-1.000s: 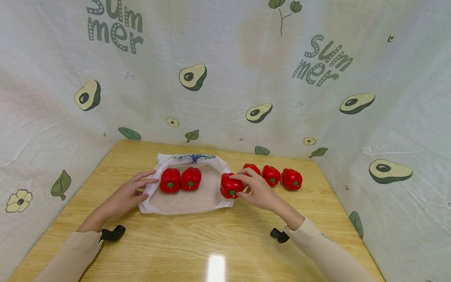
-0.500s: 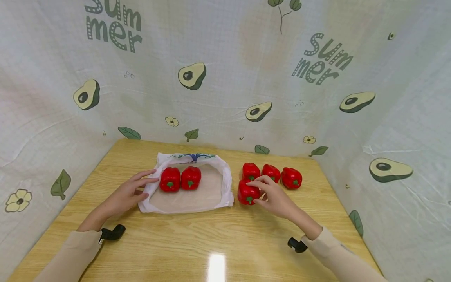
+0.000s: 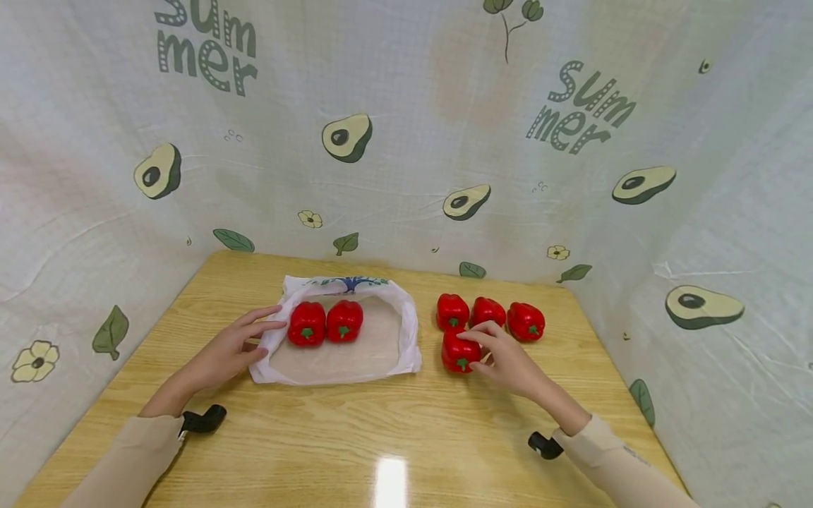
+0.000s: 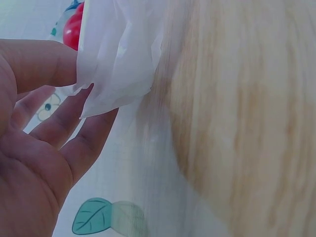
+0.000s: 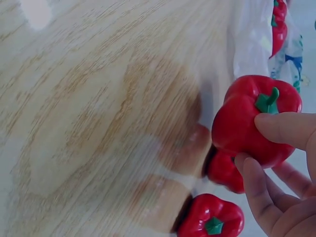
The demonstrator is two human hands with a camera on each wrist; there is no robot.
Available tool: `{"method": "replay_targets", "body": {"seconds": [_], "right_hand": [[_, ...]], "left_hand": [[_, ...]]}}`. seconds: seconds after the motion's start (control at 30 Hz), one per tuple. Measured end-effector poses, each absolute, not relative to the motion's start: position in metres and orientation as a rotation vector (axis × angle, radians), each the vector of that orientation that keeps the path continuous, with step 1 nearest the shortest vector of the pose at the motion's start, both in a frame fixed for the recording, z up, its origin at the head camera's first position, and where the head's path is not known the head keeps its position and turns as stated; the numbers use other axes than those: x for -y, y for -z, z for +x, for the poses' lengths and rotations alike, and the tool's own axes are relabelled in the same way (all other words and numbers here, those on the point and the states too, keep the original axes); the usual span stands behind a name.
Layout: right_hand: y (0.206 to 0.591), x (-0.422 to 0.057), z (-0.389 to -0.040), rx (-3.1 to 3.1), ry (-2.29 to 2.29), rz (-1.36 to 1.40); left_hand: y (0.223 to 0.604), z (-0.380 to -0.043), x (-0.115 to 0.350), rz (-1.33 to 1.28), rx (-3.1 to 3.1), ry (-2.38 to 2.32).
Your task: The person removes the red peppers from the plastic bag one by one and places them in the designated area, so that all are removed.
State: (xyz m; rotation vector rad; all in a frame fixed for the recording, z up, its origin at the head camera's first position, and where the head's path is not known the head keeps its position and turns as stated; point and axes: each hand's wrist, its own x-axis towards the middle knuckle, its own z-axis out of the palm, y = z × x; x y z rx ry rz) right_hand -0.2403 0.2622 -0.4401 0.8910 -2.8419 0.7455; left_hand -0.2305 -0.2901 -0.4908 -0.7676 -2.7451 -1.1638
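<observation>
My right hand (image 3: 508, 360) pinches a red bell pepper (image 3: 460, 351) just right of the bag, with its green stem towards me. In the right wrist view the thumb (image 5: 284, 127) presses beside the stem and the fingers lie under the bell pepper. My left hand (image 3: 231, 353) rests at the left side of a white bag (image 3: 410, 331), fingers spread and fairly straight over its rim. The left wrist view shows the bag partly hiding those fingertips. Two red bell peppers, one at the left (image 3: 307, 326) and one beside it (image 3: 344, 322), lie inside the bag.
Behind the held one, three more red bell peppers, the left (image 3: 452, 310), the middle (image 3: 488, 310) and the right (image 3: 526, 322), form a row on the wooden table (image 3: 317, 437). A patterned white cloth (image 3: 406, 162) encloses the table's back and sides.
My right hand has carried the bell pepper rightward, from the bag's right rim to a spot in front of the row. The left hand and the bag have stayed put.
</observation>
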Motion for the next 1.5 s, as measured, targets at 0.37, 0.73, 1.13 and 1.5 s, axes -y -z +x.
{"method": "replay_targets", "body": {"seconds": [0.37, 0.73, 1.13, 1.5], "right_hand": [[0.451, -0.264, -0.242, 2.8, -0.711, 0.921], [0.455, -0.261, -0.243, 2.746, -0.656, 0.956], [0.46, -0.262, -0.243, 2.731, -0.591, 0.967], [0.447, -0.266, -0.239, 2.846, -0.554, 0.958]], "left_hand": [[0.489, -0.228, 0.289, -0.785, 2.727, 1.166], [0.489, -0.229, 0.288, -0.776, 2.735, 1.154], [0.489, -0.228, 0.288, -0.777, 2.733, 1.136], [0.489, -0.228, 0.288, -0.773, 2.732, 1.157]]}}
